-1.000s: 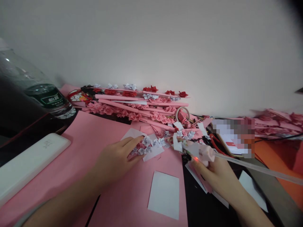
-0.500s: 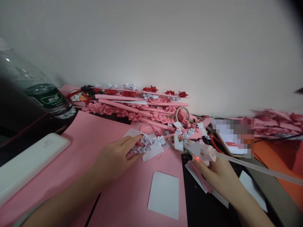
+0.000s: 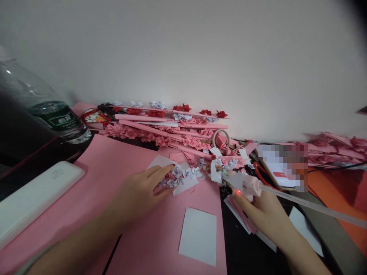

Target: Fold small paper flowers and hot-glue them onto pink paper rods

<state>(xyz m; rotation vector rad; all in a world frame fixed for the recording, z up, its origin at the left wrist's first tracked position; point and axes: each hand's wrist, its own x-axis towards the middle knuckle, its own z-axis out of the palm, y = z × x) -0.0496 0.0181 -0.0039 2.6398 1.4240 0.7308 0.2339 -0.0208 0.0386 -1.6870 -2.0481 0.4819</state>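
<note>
The black table carries pink paper sheets. My right hand is closed around the glue gun, clear stick extending rearward. My left hand, set to a narrow pinch, secures the left end of the paper-flower cluster, located over the sheets, left of the glue gun.

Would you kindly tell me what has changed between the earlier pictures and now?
Nothing has clearly moved to a new place, and neither hand has taken hold of or let go of anything. The left hand is still on the cluster of paper flowers, and the right hand still holds the glue gun. The blank white paper and water bottle stayed put.
</note>
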